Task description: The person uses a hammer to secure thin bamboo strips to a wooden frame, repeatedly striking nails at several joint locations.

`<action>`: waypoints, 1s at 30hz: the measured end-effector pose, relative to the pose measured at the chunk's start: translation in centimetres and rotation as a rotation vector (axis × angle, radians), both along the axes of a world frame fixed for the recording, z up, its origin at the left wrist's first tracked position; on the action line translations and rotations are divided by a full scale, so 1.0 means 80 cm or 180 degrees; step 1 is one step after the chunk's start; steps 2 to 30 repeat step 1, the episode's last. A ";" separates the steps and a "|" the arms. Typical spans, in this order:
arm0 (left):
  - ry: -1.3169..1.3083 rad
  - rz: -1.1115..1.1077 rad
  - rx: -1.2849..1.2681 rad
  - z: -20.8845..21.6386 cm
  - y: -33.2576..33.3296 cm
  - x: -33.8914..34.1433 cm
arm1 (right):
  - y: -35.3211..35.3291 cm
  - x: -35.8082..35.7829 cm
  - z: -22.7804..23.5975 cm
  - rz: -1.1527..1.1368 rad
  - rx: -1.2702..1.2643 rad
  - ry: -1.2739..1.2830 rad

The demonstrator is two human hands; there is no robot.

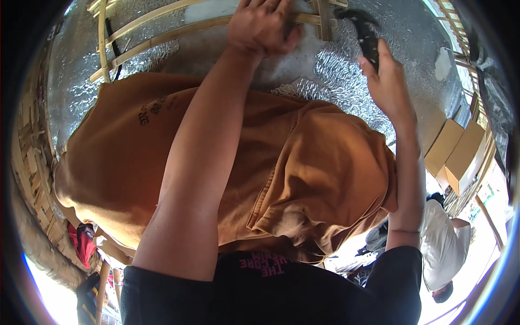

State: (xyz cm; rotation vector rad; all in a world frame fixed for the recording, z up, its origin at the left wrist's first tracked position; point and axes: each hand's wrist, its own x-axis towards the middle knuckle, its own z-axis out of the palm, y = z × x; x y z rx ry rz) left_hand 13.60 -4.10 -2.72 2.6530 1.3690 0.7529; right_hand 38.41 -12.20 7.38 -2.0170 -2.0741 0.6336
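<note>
My left hand (262,27) lies over a rail of a bamboo frame (179,32). Its thumb is stretched out to the right, and the fingertips are cut off by the picture's upper edge. To its right, a black-handled hammer (368,46) is held upright in my right hand (390,81). The hammer's dark head (357,16) is smeared by motion and stands clear of the frame, close to a short upright wooden piece (324,21) at the frame's right end. Beneath the frame spreads a silvery foil sheet (346,76).
Brown shorts (216,162) cover my folded legs, close below the frame. At the right are an open cardboard box (452,151) and a person in a white shirt (441,244). Split bamboo pieces (38,184) lie along the left, near a red cloth item (81,246).
</note>
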 end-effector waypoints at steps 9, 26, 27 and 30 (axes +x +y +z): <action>0.0027 -0.0082 -0.0062 -0.001 0.001 0.000 | 0.002 0.001 0.000 0.0008 0.0002 -0.0017; 0.0027 -0.0082 -0.0062 -0.001 0.001 0.000 | 0.002 0.001 0.000 0.0008 0.0002 -0.0017; 0.0027 -0.0082 -0.0062 -0.001 0.001 0.000 | 0.002 0.001 0.000 0.0008 0.0002 -0.0017; 0.0027 -0.0082 -0.0062 -0.001 0.001 0.000 | 0.002 0.001 0.000 0.0008 0.0002 -0.0017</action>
